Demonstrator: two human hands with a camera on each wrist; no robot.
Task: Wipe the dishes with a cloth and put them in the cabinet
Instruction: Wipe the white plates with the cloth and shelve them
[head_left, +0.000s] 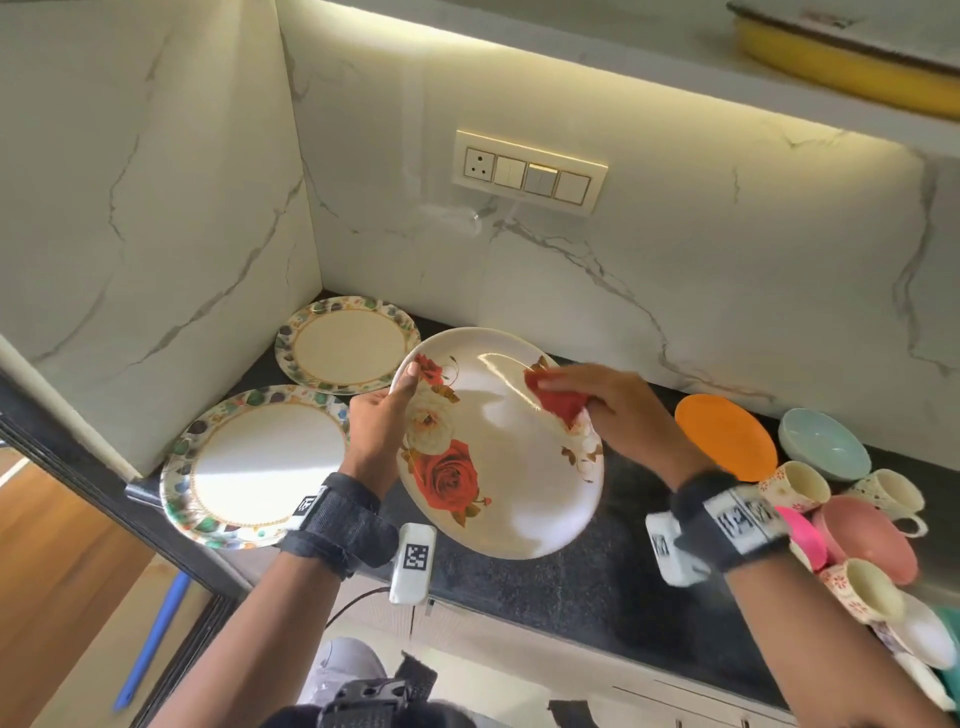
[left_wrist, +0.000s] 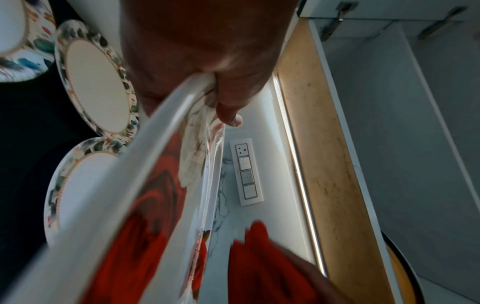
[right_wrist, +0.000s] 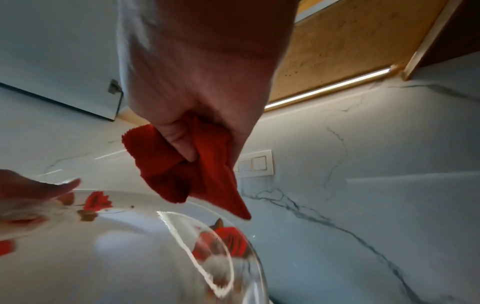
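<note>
**Rose plate held up, red cloth at its far right rim**

Your left hand (head_left: 382, 415) grips the rose plate (head_left: 498, 447) by its left rim, thumb laid over the top face beside the printed flowers and the fingers curled beneath; the left wrist view shows the rim wedged between thumb and palm. You hold the plate tilted, clear of the dark counter (head_left: 597, 571), in front of you and between both hands.

Your right hand (head_left: 602, 400) is closed around a bunched red cloth (head_left: 558, 397), fingers curled into its folds. The cloth sits at the plate's far right edge. From the head view it looks pressed to the plate; from the right wrist view its loose corner (right_wrist: 241, 211) hangs just above the rim, so you cannot tell whether it truly touches.

To the left of the held plate, two leaf-bordered plates lie flat on the counter: one far (head_left: 348, 343) in the corner, one near (head_left: 254, 465) at the counter's edge. To the right lie an orange plate (head_left: 727, 434), a pale blue bowl (head_left: 823, 449), a pink bowl (head_left: 865, 535) and several patterned cups (head_left: 797, 486), all well apart from your hands. A switch panel (head_left: 530, 171) is set in the marble wall beyond.
</note>
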